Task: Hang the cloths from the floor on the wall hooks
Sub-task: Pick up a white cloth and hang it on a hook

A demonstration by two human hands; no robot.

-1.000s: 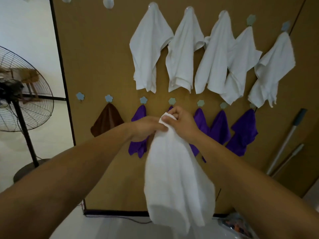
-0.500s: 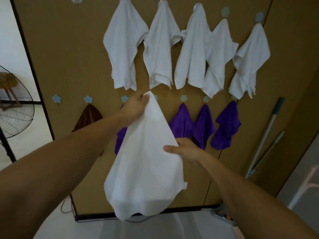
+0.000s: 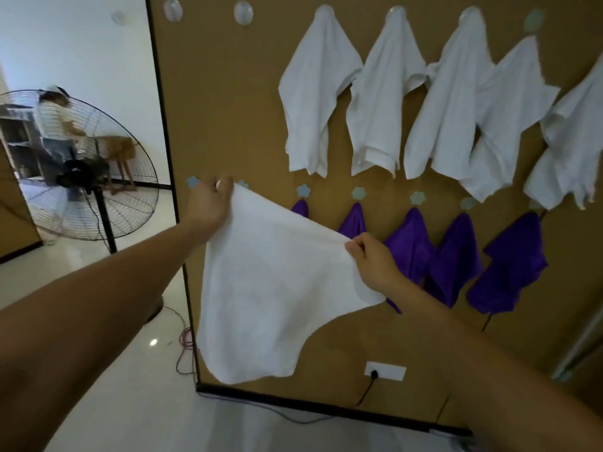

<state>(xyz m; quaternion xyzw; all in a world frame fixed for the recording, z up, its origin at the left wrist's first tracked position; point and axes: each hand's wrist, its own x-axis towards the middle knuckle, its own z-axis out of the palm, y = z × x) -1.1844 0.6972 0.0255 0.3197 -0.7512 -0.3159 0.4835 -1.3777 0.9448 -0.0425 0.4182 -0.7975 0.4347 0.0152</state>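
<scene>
A white cloth point(image 3: 267, 288) hangs spread between my hands in front of the brown wall panel point(image 3: 228, 109). My left hand point(image 3: 208, 203) grips its upper left corner, close to the blue flower hooks point(image 3: 193, 182) of the lower row. My right hand point(image 3: 372, 262) pinches the cloth's upper right edge, lower down. Several white cloths point(image 3: 318, 99) hang from the top hooks and several purple cloths point(image 3: 456, 252) from the lower hooks. Two clear round hooks point(image 3: 243, 13) at the top left carry nothing.
A standing fan point(image 3: 78, 164) stands on the pale floor left of the panel, with a person blurred behind it. A wall socket point(image 3: 385, 371) with a black cable sits low on the panel. Cables lie on the floor by the panel's left edge.
My hands have drawn apart and spread the cloth wide. The left hand moved left towards the leftmost lower hooks, and the view shifted left so the fan shows fully.
</scene>
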